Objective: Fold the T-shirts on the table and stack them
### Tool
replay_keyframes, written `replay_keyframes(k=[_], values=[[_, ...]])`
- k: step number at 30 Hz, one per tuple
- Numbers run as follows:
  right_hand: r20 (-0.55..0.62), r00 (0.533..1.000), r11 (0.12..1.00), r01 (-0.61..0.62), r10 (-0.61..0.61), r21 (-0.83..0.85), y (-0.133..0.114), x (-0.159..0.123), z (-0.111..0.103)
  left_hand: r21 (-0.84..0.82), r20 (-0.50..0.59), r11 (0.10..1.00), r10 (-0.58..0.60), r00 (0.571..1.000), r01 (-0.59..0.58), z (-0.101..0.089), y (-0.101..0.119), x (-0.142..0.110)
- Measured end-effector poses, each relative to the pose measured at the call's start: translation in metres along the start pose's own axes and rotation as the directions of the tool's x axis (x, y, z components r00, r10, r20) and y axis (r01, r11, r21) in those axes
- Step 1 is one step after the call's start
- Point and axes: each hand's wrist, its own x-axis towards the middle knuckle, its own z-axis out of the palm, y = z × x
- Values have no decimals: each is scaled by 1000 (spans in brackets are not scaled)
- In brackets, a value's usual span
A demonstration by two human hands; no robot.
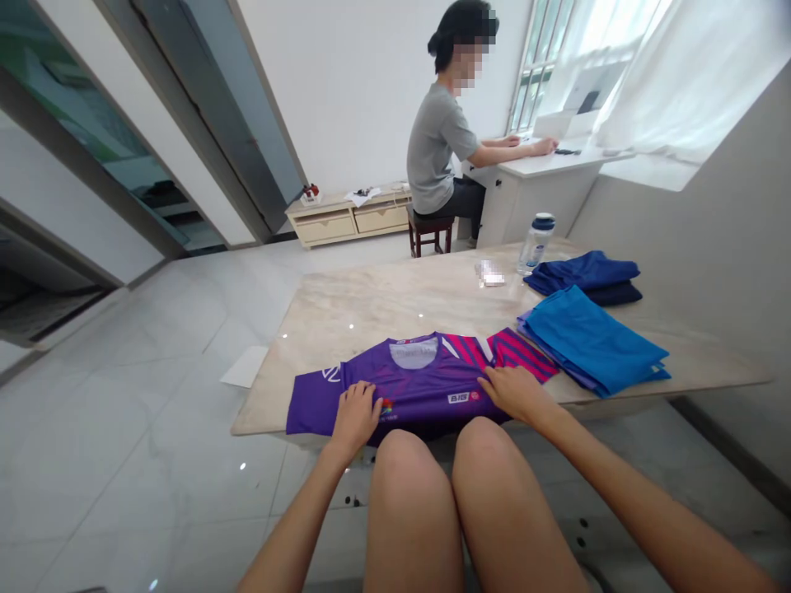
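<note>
The left hand [355, 420] is pressing flat on the purple jersey [408, 387], fingers together, gripping no fabric. The right hand [512, 394] is lying open on the jersey's right part, fingers slightly spread, likewise not pinching. The jersey is lying along the near edge of the marble tabletop [395, 301], its pink-striped sleeve reaching toward the right. Folded blue shirts [593, 342] are sitting just beside that sleeve, with folded navy garments [584, 277] and a plastic water bottle [536, 244] toward the far edge. A seated co-worker [438, 148] is resting both hands on a white desk [544, 169] across the room.
</note>
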Motion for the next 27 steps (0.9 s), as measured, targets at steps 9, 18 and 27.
replay_keyframes(k=[9, 18, 27], values=[[-102, 993, 996, -56, 63, 70, -20, 15, 51, -30, -50, 999, 32, 998, -33, 30, 2, 11], [-138, 988, 997, -55, 62, 59, 3, 107, 52, 9, -5, 1000, 26, 1000, -26, 31, -30, 116], [-45, 999, 997, -8, 12, 81, 56, 266, 51, 1, 53, 996, 89, 995, -89, 40, -86, 264]])
